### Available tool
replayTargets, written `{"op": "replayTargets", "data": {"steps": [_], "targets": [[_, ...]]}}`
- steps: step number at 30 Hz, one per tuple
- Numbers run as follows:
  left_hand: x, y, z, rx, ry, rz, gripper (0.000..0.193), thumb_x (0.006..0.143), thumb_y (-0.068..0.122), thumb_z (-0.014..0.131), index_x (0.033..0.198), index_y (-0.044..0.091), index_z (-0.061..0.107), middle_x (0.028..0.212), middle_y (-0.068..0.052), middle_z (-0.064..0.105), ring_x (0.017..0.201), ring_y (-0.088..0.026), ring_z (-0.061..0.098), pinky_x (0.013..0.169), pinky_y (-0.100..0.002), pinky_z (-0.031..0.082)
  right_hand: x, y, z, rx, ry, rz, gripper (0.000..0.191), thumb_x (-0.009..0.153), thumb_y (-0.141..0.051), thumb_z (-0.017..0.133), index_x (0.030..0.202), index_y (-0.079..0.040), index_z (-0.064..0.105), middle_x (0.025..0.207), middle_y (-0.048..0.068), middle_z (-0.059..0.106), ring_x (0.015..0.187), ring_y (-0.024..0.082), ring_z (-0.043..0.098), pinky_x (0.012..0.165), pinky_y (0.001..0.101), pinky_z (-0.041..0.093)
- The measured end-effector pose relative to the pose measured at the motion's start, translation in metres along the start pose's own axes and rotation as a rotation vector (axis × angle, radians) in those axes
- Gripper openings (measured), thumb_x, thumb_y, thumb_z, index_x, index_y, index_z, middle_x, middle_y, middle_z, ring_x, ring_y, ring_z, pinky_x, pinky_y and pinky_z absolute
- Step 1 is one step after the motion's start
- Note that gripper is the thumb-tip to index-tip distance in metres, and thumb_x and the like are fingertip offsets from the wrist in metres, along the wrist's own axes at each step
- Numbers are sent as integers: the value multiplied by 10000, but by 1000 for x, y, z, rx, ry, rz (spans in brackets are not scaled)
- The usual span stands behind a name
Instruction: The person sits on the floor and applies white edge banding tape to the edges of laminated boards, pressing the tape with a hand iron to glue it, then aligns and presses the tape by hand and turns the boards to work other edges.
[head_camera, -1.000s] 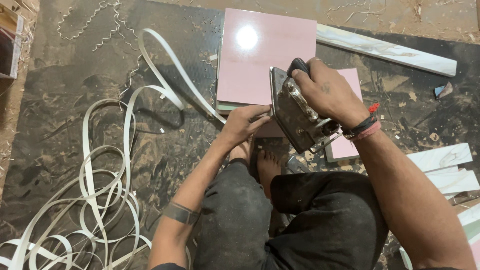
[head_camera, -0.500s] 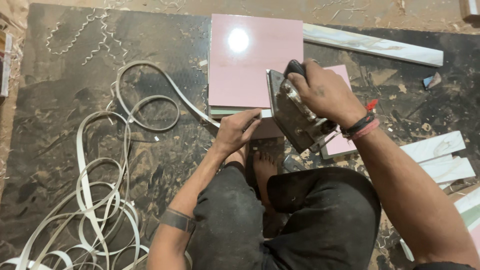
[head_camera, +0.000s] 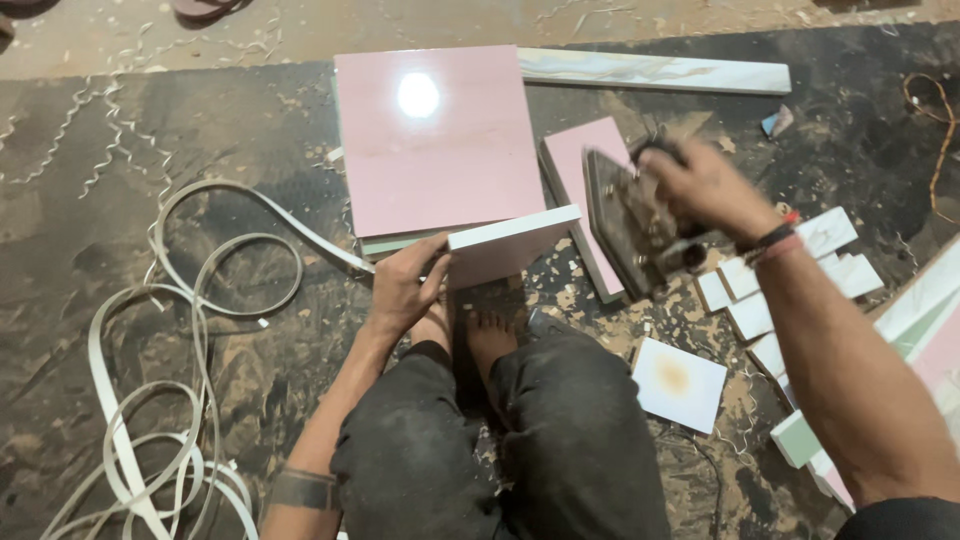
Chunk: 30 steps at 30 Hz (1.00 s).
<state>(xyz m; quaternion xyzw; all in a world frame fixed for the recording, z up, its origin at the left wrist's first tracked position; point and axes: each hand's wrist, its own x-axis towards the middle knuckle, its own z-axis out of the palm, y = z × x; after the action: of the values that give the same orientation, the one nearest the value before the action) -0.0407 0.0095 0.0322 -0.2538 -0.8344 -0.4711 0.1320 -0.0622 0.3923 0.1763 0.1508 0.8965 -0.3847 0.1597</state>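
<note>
My left hand (head_camera: 405, 290) grips the left end of a small pink board (head_camera: 510, 248) standing on its edge, white edge band up, just in front of my bare feet (head_camera: 478, 335). My right hand (head_camera: 705, 190) holds a dark hand power tool (head_camera: 635, 225) lifted to the right of that board, blurred by motion. Behind them lies a large glossy pink square panel (head_camera: 435, 140) on a stack, and a smaller pink panel (head_camera: 585, 165) lies partly under the tool.
Loops of white edge-band strip (head_camera: 190, 330) sprawl at the left. Small white and pale green offcuts (head_camera: 790, 300) are heaped at the right, a white square piece (head_camera: 680, 383) near my right knee. A long marbled strip (head_camera: 655, 70) lies at the back. Shavings cover the dark mat.
My right hand has lifted the power tool off the small board and swung it to the right. The board's white edge now shows, with my left hand still on its end.
</note>
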Motion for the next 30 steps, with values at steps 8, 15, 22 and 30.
{"op": "replayTargets", "data": {"steps": [8, 15, 22, 30], "targets": [[-2, 2, 1, -36, -51, -69, 279, 931, 98, 736, 1199, 30, 694, 995, -158, 746, 859, -311, 744, 727, -377, 577, -31, 169, 95, -633, -379, -33, 396, 826, -356, 759, 1127, -103, 709, 1043, 147, 749, 971, 314, 721, 854, 426, 571], [0, -2, 4, 8, -63, -43, 320, 928, 83, 736, 1237, 24, 682, 1031, -148, 754, 888, -290, 758, 753, -368, 600, -59, 223, 107, -668, -577, 224, 358, 878, -365, 710, 1183, -178, 685, 1082, 111, 762, 999, 267, 730, 904, 408, 573], [-1, 2, 3, -7, -60, -37, 314, 926, 72, 734, 1231, 21, 683, 1051, -149, 755, 922, -301, 753, 782, -381, 593, -20, 97, 67, -419, 75, -306, 358, 1019, -368, 529, 1211, -126, 709, 1206, 147, 725, 1081, 321, 677, 927, 440, 517], [1, 1, 3, -20, -29, 0, 318, 934, 91, 729, 1241, 28, 676, 1057, -173, 739, 921, -340, 736, 782, -403, 582, 27, -63, 113, -518, -165, -390, 555, 1041, -535, 329, 1348, -215, 662, 1248, 138, 713, 1229, 313, 623, 1096, 543, 412]]}}
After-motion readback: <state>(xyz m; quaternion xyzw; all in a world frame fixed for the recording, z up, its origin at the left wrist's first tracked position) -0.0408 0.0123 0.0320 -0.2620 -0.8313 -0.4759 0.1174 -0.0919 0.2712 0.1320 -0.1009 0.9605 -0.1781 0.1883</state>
